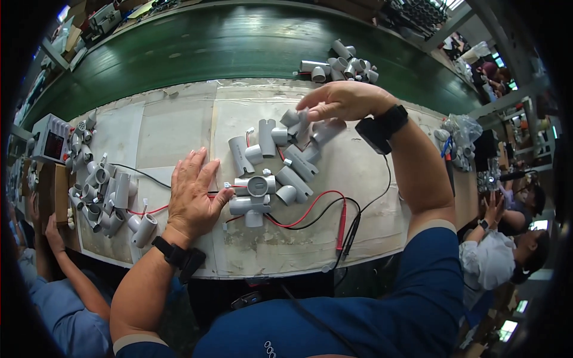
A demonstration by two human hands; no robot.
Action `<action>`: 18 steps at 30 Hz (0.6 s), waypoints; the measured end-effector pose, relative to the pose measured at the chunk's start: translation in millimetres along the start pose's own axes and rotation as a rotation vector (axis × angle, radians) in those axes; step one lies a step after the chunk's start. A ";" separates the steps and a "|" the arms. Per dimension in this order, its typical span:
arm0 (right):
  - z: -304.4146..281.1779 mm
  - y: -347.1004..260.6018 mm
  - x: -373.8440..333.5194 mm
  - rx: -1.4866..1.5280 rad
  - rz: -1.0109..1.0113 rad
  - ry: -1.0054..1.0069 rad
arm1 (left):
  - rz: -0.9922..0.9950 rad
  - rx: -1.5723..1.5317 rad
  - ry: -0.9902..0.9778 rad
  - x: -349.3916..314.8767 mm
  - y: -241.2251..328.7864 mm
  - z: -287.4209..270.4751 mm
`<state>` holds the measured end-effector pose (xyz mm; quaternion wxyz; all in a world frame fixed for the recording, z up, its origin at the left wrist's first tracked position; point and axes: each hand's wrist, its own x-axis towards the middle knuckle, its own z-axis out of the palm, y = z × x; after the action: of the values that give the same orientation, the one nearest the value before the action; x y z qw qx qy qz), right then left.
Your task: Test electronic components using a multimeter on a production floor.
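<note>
My left hand lies flat on the worktable with its fingers spread. Its thumb reaches the edge of a grey T-shaped plastic fitting with a round collar and thin red wires. Over the far end of the cluster, my right hand has thumb and fingers closed on a grey plastic fitting, which is smeared by motion. Several similar fittings lie between the hands, among them a slotted one and an angled one. A red test probe and a black test probe lie to the right.
More grey fittings are heaped at the left, beside a meter box with a display. Another pile sits on the green conveyor belt. A clear plastic bag lies at the right edge. Other people work on both sides.
</note>
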<state>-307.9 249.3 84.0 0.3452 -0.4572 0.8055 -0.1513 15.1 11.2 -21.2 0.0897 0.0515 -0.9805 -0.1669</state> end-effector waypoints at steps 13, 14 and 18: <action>-63.9 88.8 113.3 -0.122 0.263 0.283 | 0.005 0.024 -0.004 -1.0 2.5 -1.2; -63.5 85.8 113.5 -0.124 0.264 0.286 | 0.009 0.026 0.004 -1.0 1.4 -1.7; -59.2 75.8 98.4 -0.306 0.082 0.421 | 0.024 0.019 0.013 3.3 3.7 -0.5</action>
<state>-430.8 202.9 42.9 0.1024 -0.4297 0.8909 -0.1054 11.7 14.0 -19.0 0.0977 0.0418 -0.9820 -0.1564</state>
